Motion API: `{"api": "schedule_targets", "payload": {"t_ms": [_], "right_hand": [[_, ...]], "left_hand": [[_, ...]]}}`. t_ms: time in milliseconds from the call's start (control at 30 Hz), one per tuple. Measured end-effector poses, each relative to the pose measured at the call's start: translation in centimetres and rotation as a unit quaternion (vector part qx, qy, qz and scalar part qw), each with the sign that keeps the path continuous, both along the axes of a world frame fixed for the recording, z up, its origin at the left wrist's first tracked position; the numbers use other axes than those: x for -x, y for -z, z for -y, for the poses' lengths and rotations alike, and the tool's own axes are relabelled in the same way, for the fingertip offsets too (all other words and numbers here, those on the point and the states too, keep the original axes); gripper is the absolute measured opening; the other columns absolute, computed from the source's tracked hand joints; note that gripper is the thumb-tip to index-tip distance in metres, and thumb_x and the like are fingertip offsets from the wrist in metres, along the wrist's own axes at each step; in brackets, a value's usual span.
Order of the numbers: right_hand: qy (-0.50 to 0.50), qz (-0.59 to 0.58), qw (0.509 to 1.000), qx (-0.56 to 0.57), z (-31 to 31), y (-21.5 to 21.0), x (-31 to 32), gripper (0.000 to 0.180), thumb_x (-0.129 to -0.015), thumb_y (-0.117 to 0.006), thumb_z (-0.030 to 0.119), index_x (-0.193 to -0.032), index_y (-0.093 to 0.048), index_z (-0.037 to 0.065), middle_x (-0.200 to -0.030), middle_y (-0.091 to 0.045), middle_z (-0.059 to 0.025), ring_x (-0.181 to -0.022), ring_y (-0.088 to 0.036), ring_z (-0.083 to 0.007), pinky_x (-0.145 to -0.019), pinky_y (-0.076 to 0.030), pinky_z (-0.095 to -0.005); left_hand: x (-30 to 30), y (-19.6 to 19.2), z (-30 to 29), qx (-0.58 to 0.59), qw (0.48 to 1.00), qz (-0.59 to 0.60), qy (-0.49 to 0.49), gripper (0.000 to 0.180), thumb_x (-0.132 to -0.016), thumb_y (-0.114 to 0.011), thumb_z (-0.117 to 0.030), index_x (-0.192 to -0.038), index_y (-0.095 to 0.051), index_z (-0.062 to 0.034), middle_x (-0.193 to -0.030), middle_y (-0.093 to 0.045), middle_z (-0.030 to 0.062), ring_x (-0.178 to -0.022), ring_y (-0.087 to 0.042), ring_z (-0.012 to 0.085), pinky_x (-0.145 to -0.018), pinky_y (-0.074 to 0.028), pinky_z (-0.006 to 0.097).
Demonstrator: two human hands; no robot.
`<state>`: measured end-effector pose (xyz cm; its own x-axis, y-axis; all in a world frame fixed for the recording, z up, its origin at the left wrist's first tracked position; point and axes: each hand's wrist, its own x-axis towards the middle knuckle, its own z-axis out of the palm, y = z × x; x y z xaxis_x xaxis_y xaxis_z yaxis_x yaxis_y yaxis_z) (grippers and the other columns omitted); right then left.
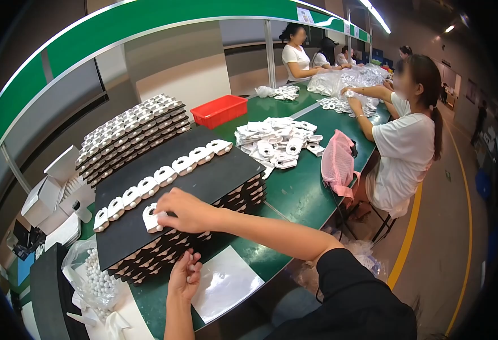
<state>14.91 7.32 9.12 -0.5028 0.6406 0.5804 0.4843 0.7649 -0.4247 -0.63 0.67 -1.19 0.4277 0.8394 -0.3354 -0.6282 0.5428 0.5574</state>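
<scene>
My right hand [185,212] reaches over the top black foam sheet [203,181], its fingers closed on the edge of a white plastic part [151,219] with a round opening. Farther back on that sheet runs a row of similar white parts [148,187], set side by side. In front of the stack, low by its near edge, my left hand [185,276] is turned up with curled fingers. Something small and pale may be between them, but I cannot make it out. Beneath the top sheet, more layers [172,249] of sheets and white parts are stacked.
Loose white parts [280,141] are heaped beyond the stack, near a red bin [220,111] and a pink bag [338,158]. Another filled stack [133,133] stands behind. White balls [99,277] fill a plastic bag at left. A co-worker [407,136] sits at right.
</scene>
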Motion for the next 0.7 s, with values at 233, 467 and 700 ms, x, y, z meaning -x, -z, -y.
{"api": "schedule_targets", "payload": {"t_ms": [233,467,700], "right_hand": [[-0.027,-0.009,0.999,-0.042,1.1,1.0,-0.7,0.020,-0.079,-0.059,0.014,-0.096,-0.062,0.003,-0.100,-0.060,-0.0075,-0.096,-0.051,-0.0255,-0.083,-0.042,-0.0345],[-0.025,-0.049,0.997,-0.056,1.1,1.2,-0.2,0.014,-0.077,-0.060,0.011,-0.088,-0.063,0.004,-0.095,-0.063,-0.0088,-0.090,-0.055,-0.0261,-0.080,-0.045,-0.0344],[-0.027,-0.094,0.992,-0.080,0.9,1.3,0.6,0.011,-0.073,-0.064,0.009,-0.083,-0.064,0.004,-0.088,-0.064,-0.0100,-0.083,-0.059,-0.0274,-0.074,-0.048,-0.0338]], "left_hand": [[-0.6,-0.8,0.5,-0.016,0.999,-0.038,0.021,0.024,-0.086,-0.056,-0.032,-0.087,-0.054,-0.0081,-0.068,-0.049,-0.0007,-0.053,-0.037,0.0058,-0.035,-0.020,0.013],[-0.2,-0.8,0.8,-0.038,0.999,-0.023,0.010,0.026,-0.086,-0.056,-0.034,-0.090,-0.054,-0.0080,-0.063,-0.037,-0.0039,-0.052,-0.030,0.0040,-0.036,-0.020,0.013],[-0.3,-1.0,0.6,-0.066,0.997,-0.032,0.026,0.028,-0.084,-0.059,-0.020,-0.107,-0.048,-0.0083,-0.074,-0.041,-0.0009,-0.054,-0.031,0.0040,-0.037,-0.019,0.013]]}}
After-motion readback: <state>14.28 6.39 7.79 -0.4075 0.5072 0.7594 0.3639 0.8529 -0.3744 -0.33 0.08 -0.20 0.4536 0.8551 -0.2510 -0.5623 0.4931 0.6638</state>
